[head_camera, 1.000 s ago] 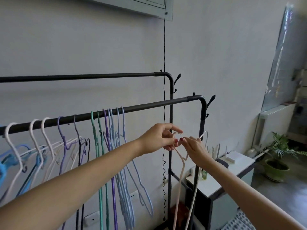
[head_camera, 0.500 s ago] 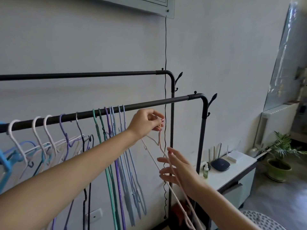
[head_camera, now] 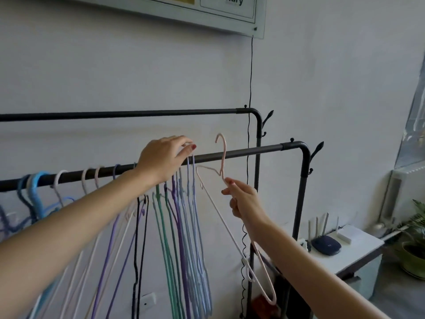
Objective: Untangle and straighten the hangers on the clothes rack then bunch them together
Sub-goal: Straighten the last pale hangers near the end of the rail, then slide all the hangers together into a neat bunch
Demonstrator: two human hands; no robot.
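Observation:
A black clothes rack has a front rail [head_camera: 253, 151] and a higher rear rail [head_camera: 138, 115]. Green, purple and light blue hangers [head_camera: 184, 226] hang bunched on the front rail. White, lilac and blue hangers [head_camera: 36, 192] hang spread out further left, with some crossing each other. My left hand [head_camera: 164, 158] lies over the rail, with its fingers on the hooks of the light blue hangers. My right hand [head_camera: 246, 201] pinches a pink hanger [head_camera: 223, 149] at its neck. It is tilted, with its hook raised just above the rail to the right of the bunch.
A black cable [head_camera: 250, 77] runs down the wall behind the rack's right end. A low white cabinet [head_camera: 358, 252] with a dark router [head_camera: 326, 245] stands to the right. A potted plant [head_camera: 414, 254] is beyond it. A framed board hangs above.
My right hand took hold of the pink hanger's neck and lifted it up to the rail. My left hand let go of it and moved onto the hooks on the rail.

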